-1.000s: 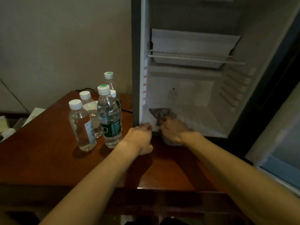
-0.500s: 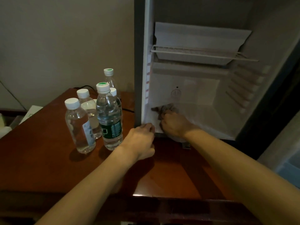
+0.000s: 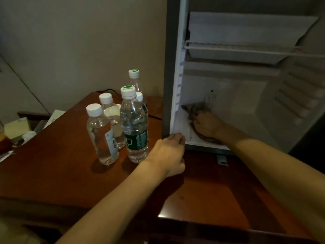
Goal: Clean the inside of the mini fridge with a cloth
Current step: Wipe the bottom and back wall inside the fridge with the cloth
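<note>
The open mini fridge (image 3: 249,95) stands on a wooden table, its white inside empty apart from a wire shelf (image 3: 246,49) near the top. My right hand (image 3: 206,125) reaches inside and grips a crumpled grey-brown cloth (image 3: 195,107) on the fridge floor near the left wall. My left hand (image 3: 169,153) rests at the fridge's lower left front corner, fingers curled against the frame edge.
Several clear water bottles (image 3: 133,124) with white caps stand on the brown table (image 3: 52,164) just left of the fridge. A black cable (image 3: 105,90) runs behind them. Small items lie at the far left. The table's front edge is near me.
My right hand has slid the cloth deeper into the fridge along the floor. The left hand stays at the corner.
</note>
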